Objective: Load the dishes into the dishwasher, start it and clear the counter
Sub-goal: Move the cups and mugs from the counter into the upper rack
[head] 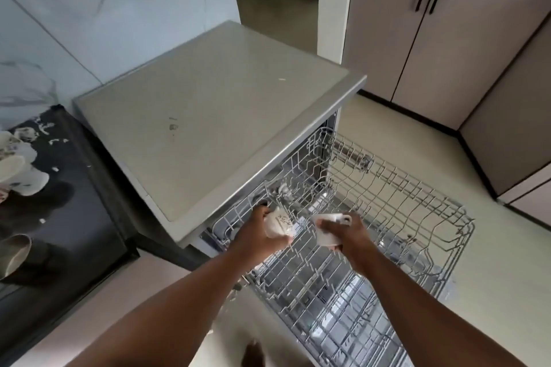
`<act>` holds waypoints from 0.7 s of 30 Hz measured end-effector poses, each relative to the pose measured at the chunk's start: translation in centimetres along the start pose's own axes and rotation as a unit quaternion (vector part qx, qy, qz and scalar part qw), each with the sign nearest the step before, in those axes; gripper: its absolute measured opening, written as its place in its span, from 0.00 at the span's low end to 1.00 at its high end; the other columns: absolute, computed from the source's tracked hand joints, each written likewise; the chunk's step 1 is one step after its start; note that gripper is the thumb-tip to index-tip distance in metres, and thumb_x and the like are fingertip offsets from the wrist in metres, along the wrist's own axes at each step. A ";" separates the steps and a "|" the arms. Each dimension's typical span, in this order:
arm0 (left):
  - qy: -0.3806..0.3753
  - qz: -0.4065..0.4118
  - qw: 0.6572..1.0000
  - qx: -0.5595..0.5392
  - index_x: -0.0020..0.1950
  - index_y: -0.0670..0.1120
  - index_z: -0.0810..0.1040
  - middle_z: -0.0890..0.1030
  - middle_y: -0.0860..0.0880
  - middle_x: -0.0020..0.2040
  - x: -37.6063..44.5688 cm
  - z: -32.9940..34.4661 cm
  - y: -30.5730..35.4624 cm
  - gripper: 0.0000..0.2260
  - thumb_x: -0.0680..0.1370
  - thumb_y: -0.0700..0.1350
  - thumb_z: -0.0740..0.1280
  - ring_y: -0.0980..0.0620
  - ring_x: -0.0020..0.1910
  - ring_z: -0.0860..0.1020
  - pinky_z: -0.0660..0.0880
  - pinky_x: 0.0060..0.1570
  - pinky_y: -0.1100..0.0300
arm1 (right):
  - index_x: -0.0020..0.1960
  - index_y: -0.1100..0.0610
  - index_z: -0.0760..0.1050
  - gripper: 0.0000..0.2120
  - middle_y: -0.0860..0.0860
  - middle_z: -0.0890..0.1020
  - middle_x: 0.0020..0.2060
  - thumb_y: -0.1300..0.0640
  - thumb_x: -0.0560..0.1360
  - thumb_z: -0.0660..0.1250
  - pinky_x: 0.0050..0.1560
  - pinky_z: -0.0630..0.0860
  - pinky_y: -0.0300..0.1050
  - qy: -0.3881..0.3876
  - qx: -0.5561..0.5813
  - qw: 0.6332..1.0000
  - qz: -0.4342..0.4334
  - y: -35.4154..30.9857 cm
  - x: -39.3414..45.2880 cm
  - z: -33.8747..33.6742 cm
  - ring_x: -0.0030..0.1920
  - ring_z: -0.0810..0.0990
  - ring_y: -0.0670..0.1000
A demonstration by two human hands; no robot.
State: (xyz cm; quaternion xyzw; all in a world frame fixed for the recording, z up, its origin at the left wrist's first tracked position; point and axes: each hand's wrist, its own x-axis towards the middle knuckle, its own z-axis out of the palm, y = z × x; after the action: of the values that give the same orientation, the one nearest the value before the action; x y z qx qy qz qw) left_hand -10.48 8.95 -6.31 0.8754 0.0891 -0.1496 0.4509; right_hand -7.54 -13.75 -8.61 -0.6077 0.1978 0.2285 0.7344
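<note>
Dishwasher open, upper wire rack pulled out. Black tabletop at left w/ more dishes. Both hands over rack: left hand grips patterned cup, right hand grips white cup.

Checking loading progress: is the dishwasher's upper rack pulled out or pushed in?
Pulled out. The upper rack extends well past the dishwasher front over the floor, and the left hand and right hand hold cups above it.
</note>
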 end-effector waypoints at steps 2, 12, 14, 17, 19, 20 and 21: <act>0.015 -0.036 0.997 0.067 0.65 0.53 0.62 0.77 0.48 0.54 0.6 -0.1 -2.5 0.33 0.67 0.55 0.77 0.52 0.43 0.81 0.81 0.35 0.61 | 0.56 0.55 0.64 0.28 0.61 0.78 0.52 0.62 0.65 0.78 0.34 0.78 0.45 -0.015 -0.033 0.999 0.029 2.4 0.6 0.6 0.45 0.82 0.57; 0.066 -0.037 0.978 0.193 0.65 0.47 0.66 0.78 0.44 0.56 3.7 -0.3 -7.8 0.31 0.69 0.55 0.76 0.45 0.50 0.79 0.80 0.46 0.50 | 0.65 0.59 0.60 0.35 0.50 0.77 0.49 0.64 0.66 0.78 0.27 0.73 0.31 -0.036 -0.163 0.980 0.108 9.3 2.6 3.5 0.45 0.78 0.48; 0.070 -0.019 0.970 0.233 0.66 0.47 0.68 0.78 0.44 0.59 4.5 -0.4 -8.1 0.32 0.68 0.57 0.76 0.44 0.53 0.78 0.79 0.49 0.50 | 0.65 0.59 0.61 0.35 0.50 0.76 0.49 0.64 0.67 0.78 0.27 0.72 0.30 -0.038 -0.195 0.974 0.109 9.7 3.1 3.9 0.44 0.77 0.46; 0.067 0.000 0.951 0.303 0.67 0.50 0.69 0.79 0.45 0.58 5.6 -0.8 -8.6 0.32 0.68 0.59 0.75 0.45 0.55 0.77 0.75 0.52 0.54 | 0.64 0.58 0.61 0.34 0.55 0.75 0.54 0.62 0.66 0.79 0.30 0.73 0.33 -0.040 -0.247 0.964 0.095 10.2 4.1 4.4 0.45 0.76 0.46; 0.060 0.001 0.944 0.325 0.68 0.52 0.69 0.79 0.45 0.59 6.2 -1.1 -9.1 0.31 0.69 0.58 0.75 0.45 0.55 0.78 0.73 0.50 0.56 | 0.64 0.55 0.61 0.35 0.53 0.74 0.52 0.57 0.66 0.79 0.30 0.73 0.36 -0.036 -0.290 0.952 0.088 10.5 4.6 4.9 0.44 0.76 0.48; 0.053 -0.003 0.943 0.328 0.69 0.52 0.69 0.79 0.45 0.59 6.5 -1.3 -9.3 0.31 0.69 0.57 0.75 0.45 0.55 0.78 0.71 0.49 0.57 | 0.65 0.55 0.61 0.36 0.53 0.74 0.52 0.55 0.66 0.80 0.31 0.72 0.36 -0.035 -0.320 0.944 0.080 10.6 4.9 5.2 0.44 0.76 0.48; 0.047 -0.008 0.945 0.324 0.70 0.52 0.69 0.79 0.46 0.59 6.7 -1.4 -9.6 0.31 0.70 0.56 0.75 0.46 0.55 0.77 0.70 0.47 0.58 | 0.65 0.55 0.62 0.37 0.52 0.75 0.53 0.53 0.66 0.80 0.32 0.71 0.36 -0.035 -0.348 0.934 0.068 10.9 5.1 5.5 0.44 0.76 0.49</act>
State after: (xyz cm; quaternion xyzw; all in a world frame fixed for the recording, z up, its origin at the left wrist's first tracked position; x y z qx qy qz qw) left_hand -6.75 15.78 -15.10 0.9795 0.0644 -0.1327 0.1371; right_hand -9.58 -6.16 -19.21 -0.8022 0.1209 0.3532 0.4660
